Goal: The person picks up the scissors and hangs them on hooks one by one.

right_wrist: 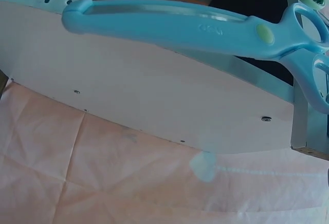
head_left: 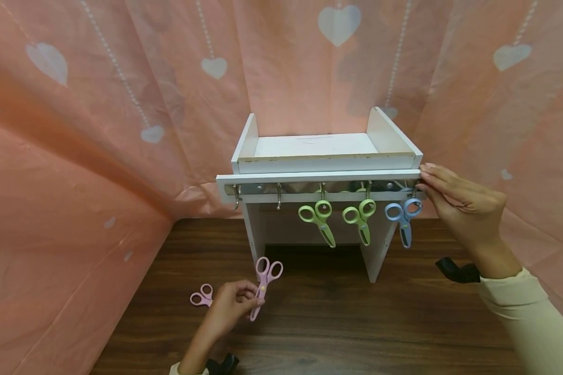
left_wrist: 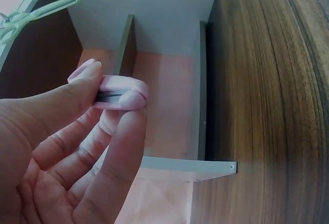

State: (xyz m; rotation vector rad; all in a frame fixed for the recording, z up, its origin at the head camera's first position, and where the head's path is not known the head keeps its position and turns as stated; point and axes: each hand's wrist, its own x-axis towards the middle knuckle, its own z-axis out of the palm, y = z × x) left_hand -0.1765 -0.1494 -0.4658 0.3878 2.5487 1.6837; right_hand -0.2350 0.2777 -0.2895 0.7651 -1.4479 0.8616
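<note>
One pair of pink scissors [head_left: 262,287] is pinched in your left hand [head_left: 234,303], 7 o'clock from the hook rack [head_left: 300,186]; your right hand [head_left: 469,204] grips its 3 o'clock end, beside blue scissors [head_left: 405,229].

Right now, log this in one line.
Left hand: pinches pink scissors | Right hand: holds hook rail's right end | Hanging: two green scissors, blue scissors | Bare: two leftmost hooks | Wooden surface: second pink scissors
</note>
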